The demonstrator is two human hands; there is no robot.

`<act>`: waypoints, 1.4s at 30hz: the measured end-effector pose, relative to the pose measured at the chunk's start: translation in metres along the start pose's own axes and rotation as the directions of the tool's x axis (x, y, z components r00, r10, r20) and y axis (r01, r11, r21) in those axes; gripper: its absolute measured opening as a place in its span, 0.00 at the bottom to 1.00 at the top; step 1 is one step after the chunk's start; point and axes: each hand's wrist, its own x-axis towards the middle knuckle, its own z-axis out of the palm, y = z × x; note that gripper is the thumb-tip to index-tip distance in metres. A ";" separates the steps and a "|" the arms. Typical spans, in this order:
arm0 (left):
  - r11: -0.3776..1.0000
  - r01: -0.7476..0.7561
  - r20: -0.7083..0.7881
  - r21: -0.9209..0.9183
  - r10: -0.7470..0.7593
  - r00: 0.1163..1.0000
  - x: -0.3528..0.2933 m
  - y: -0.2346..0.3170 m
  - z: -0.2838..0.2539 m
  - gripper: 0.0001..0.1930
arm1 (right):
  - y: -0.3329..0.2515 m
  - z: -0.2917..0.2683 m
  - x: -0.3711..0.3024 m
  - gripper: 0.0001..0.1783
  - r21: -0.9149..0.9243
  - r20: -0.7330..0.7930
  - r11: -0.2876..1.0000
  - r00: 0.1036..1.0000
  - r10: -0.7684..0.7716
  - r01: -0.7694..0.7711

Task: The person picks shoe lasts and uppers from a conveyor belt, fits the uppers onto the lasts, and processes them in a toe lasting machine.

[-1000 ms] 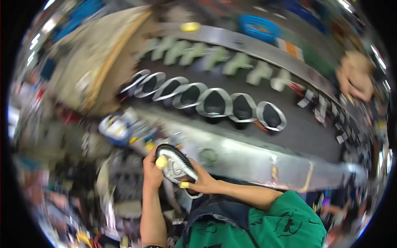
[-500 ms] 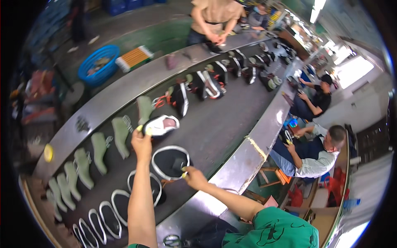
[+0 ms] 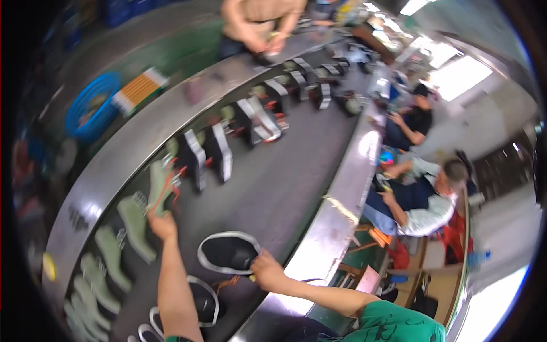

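My right hand (image 3: 269, 273) is closed on the near right edge of a black shoe upper (image 3: 228, 252) with a white rim, over the dark belt. My left hand (image 3: 163, 226) reaches the toe end of a sage-green shoe last (image 3: 159, 185). Its fingers look pinched on an orange shoelace (image 3: 166, 191) that runs down along that last, though blur softens the fingertips. Beyond it, black shoes with white bands (image 3: 195, 161) stand in a row. Another white-rimmed black upper (image 3: 203, 302) lies by my left forearm, with an orange lace (image 3: 228, 281) between the uppers.
Several more green lasts (image 3: 134, 228) line the belt's left side. Metal ledges (image 3: 137, 138) border the belt (image 3: 296, 171). Across it stands a person (image 3: 259, 25); others sit along the right, one close by (image 3: 421, 199). A blue basket (image 3: 91, 108) is on the floor.
My left hand has let go of a black-and-white shoe, now set in the row, and moved down-left to the lace by the last. My right hand keeps its upper. The view has shifted.
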 end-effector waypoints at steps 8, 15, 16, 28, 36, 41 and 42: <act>0.995 -0.032 -0.010 0.091 0.033 0.999 -0.100 -0.028 -0.083 0.37 | -0.058 -0.043 0.009 0.14 0.424 -0.176 0.905 0.982 0.065 0.016; 0.873 0.355 0.119 -0.334 -0.334 0.935 -0.170 -0.062 -0.139 0.40 | -0.058 -0.013 -0.018 0.13 0.561 0.105 0.800 0.977 0.185 -0.212; 0.940 0.259 -0.055 -0.221 -0.277 0.959 -0.168 -0.086 -0.147 0.38 | -0.060 -0.002 -0.020 0.13 0.578 0.081 0.809 0.994 0.069 -0.103; 0.965 -0.199 0.215 0.170 0.161 0.963 -0.138 -0.062 -0.145 0.40 | -0.042 0.029 -0.054 0.18 0.183 0.173 0.971 0.967 -0.187 0.154; 0.670 0.619 0.367 -0.410 -0.500 0.784 -0.117 -0.087 -0.184 0.22 | -0.060 0.041 -0.043 0.12 0.129 0.083 0.985 0.989 -0.123 0.112; 0.546 0.751 0.769 -0.371 -0.272 0.579 -0.124 -0.070 -0.277 0.22 | -0.083 -0.050 -0.029 0.13 0.355 -0.232 0.911 0.964 -0.133 0.211; 0.510 0.757 0.778 -0.408 -0.238 0.581 -0.134 -0.072 -0.291 0.21 | -0.089 -0.055 -0.028 0.13 0.379 -0.217 0.898 0.965 -0.148 0.223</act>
